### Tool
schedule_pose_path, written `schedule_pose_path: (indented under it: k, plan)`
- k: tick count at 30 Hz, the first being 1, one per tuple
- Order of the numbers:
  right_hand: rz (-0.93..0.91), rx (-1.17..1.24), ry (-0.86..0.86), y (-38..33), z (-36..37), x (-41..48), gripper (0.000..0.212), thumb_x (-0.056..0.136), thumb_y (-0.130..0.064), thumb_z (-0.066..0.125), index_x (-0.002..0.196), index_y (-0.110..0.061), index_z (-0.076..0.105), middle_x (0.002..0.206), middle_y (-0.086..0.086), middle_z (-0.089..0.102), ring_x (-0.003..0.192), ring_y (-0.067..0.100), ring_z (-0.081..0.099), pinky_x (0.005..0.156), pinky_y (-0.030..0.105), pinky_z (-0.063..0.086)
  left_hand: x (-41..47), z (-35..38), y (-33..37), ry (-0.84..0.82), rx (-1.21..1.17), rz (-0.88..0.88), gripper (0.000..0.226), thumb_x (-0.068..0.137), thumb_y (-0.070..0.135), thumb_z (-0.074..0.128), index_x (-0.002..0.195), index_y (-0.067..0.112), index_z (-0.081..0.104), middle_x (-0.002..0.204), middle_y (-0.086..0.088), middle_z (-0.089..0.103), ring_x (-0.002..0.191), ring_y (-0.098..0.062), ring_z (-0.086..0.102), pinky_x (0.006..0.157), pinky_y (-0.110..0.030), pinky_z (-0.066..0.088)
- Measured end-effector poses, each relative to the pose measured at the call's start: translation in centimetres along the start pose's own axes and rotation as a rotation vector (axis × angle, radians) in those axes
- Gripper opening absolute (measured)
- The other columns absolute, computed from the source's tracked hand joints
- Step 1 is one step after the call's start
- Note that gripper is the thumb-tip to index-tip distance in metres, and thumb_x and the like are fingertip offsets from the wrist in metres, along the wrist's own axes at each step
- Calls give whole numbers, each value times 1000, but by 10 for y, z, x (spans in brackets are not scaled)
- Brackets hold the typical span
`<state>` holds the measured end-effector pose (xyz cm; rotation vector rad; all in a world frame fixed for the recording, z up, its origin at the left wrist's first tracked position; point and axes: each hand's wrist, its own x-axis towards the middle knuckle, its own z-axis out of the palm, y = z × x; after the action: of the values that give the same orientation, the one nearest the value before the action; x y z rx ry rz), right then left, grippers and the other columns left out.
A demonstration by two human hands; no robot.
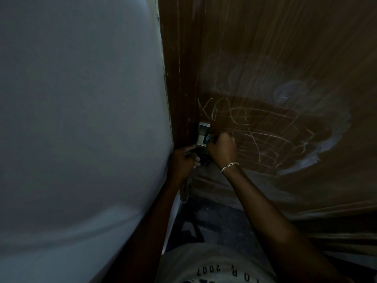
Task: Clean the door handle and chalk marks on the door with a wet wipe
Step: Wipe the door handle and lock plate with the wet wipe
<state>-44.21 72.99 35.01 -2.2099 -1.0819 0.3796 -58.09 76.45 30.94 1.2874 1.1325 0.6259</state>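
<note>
Both hands work at the door's latch edge, close to the white wall [81, 119]; left hand [182, 160] sits low, fingers curled in against the dark door handle [204, 159], probably steadying it so it does not swing under rubbing; right hand [222, 149] is bunched into a fist just right of the metal lock plate [202, 135], knuckles outward, bracelet [229, 166] on the wrist; the wet wipe is not visible, and whether it is wadded inside that fist cannot be told; light is dim. Handle lies between the two hands, below the plate, mostly hidden; plate looks grey and dull. The brown door [285, 58] carries thin looping chalk marks [261, 135] from beside the plate rightward, crisp and unwiped; a pale cloudy smear [318, 156] rims them at right; judged, handle first, scribbles largely yet to do.
</note>
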Motion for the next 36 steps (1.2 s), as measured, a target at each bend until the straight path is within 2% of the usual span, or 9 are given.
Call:
schedule_pose_path:
  k: [3,6,8,15,22,25,29,32,36]
  plan:
    - [-122,30,110,-7,-9,-5,15,92,-18,56,87,-10,68,81,9,70,74,25,66,62,24,37,1,0,-2,-1,-11,-11,39,97,1,52,135,11,57,82,-4,70,68,-18,69,57,-16,53]
    - [-244,85,202,-9,-4,-10,14,90,-9,64,104,-12,65,92,5,68,78,10,60,65,25,46,0,0,-2,0,-15,-5,39,97,2,52,135,12,58,81,-4,70,68,-18,69,58,-17,54]
    - [-294,112,248,-4,5,-10,20,87,-1,65,103,-10,59,95,5,63,80,6,53,65,29,51,0,-1,-2,0,-10,-3,40,98,1,51,135,12,58,82,-4,70,69,-18,69,58,-16,54]
    - [-567,11,290,-9,3,-2,35,80,12,61,110,-6,60,100,10,60,81,20,61,66,31,55,-1,0,1,-18,-8,-31,40,98,1,51,136,10,56,84,-5,69,68,-15,67,57,-17,53]
    - [-633,-178,283,-15,0,1,27,83,4,60,109,0,64,102,15,60,83,25,58,67,31,52,-5,0,6,-8,7,-28,37,97,1,52,132,12,59,83,-6,70,68,-16,68,57,-17,53]
    - [-684,-327,255,-34,5,2,18,85,1,56,98,2,66,101,18,62,81,30,58,66,37,52,-8,1,13,5,64,-20,25,97,1,52,116,6,68,85,-6,69,69,-18,68,60,-22,54]
    - [-696,-423,221,-52,7,4,25,78,1,39,82,2,64,92,22,61,75,36,57,60,41,50,-8,2,12,44,97,21,14,94,-1,56,96,3,70,79,-2,67,65,-11,63,65,-29,54]
    - [-660,-424,241,-47,4,2,18,81,2,48,86,0,65,91,20,61,74,34,58,62,38,49,-5,1,9,8,76,11,21,95,-1,55,109,5,69,78,2,67,68,-18,66,65,-30,55]
    - [-527,-312,264,-19,-6,-5,21,81,2,64,101,-4,64,93,13,61,71,24,59,56,29,46,-3,0,7,-36,6,-39,38,96,-1,51,131,12,59,81,-3,69,67,-17,66,58,-19,54]
